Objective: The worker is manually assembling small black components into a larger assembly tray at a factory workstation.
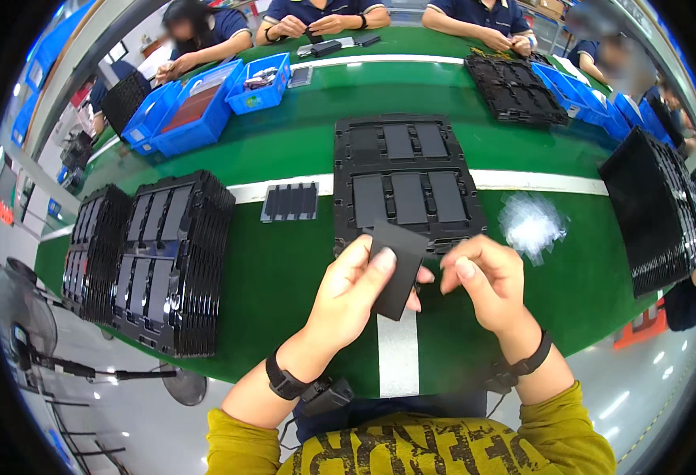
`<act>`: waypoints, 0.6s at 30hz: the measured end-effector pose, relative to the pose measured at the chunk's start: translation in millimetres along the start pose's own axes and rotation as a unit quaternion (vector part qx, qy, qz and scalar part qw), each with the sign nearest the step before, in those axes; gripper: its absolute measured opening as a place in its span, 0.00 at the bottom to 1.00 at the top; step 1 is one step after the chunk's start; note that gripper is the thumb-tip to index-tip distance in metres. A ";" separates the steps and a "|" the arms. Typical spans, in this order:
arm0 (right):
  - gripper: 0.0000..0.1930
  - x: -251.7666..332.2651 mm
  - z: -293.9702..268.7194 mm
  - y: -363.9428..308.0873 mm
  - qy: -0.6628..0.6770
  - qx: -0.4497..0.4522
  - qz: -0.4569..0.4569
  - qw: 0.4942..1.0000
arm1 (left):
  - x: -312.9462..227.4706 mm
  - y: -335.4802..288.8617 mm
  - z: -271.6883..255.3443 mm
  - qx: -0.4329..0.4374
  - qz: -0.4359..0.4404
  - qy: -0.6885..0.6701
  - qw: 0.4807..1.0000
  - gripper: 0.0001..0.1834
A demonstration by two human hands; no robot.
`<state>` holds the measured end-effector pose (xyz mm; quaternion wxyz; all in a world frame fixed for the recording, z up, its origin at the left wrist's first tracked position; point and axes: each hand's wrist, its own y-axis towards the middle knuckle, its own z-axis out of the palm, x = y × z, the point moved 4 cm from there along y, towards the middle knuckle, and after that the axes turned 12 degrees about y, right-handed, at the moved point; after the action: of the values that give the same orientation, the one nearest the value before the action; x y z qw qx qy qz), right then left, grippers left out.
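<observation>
My left hand (356, 289) grips a dark flat rectangular panel (399, 269), thumb across its face and fingertips showing past its right edge. Just right of the panel is my right hand (486, 281), its fingers bent inward with the thumb against them and slightly blurred; anything between them is too small to make out. Beyond both hands lies a black plastic tray (471, 186) with several grey rectangular panels (403, 198) in its pockets. A loose pile of clear film pieces (532, 226) sits on the green table right of the tray.
Stacks of black trays (174, 261) stand at left, another stack (657, 214) at right. A small sheet with dark strips (290, 202) lies left of the middle tray. Blue bins (197, 107) and more trays (514, 89) are farther back, where other people work across the green table (285, 277).
</observation>
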<state>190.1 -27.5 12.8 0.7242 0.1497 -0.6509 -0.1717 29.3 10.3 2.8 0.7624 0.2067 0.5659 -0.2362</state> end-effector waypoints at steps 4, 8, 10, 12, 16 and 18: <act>0.04 15.0 -1.1 8.7 -0.086 0.078 -0.122 0.986 | 4.2 -1.9 5.5 -0.005 0.009 0.105 0.994 0.12; 0.02 20.6 1.9 7.4 -0.105 0.112 -0.113 0.982 | 5.9 -1.3 7.7 -0.003 -0.007 0.124 0.992 0.12; 0.02 17.8 -0.7 6.4 -0.083 0.111 -0.109 0.984 | 5.9 -0.9 8.2 0.029 -0.025 0.105 0.994 0.12; 0.02 14.9 -2.0 5.8 -0.060 0.110 -0.106 0.986 | 7.4 -2.0 7.3 0.058 -0.033 0.063 0.996 0.12; 0.04 18.8 12.6 3.4 -0.035 0.207 -0.128 0.969 | 15.1 -3.9 8.4 0.138 -0.030 -0.053 0.989 0.12; 0.05 20.9 15.0 2.7 -0.062 0.222 -0.137 0.963 | 19.1 -4.2 7.6 0.145 -0.044 -0.049 0.987 0.12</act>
<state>177.3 -34.3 34.2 0.6006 0.3840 -0.6893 -0.1291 37.3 0.1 -13.6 0.7398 0.2786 0.4964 -0.3588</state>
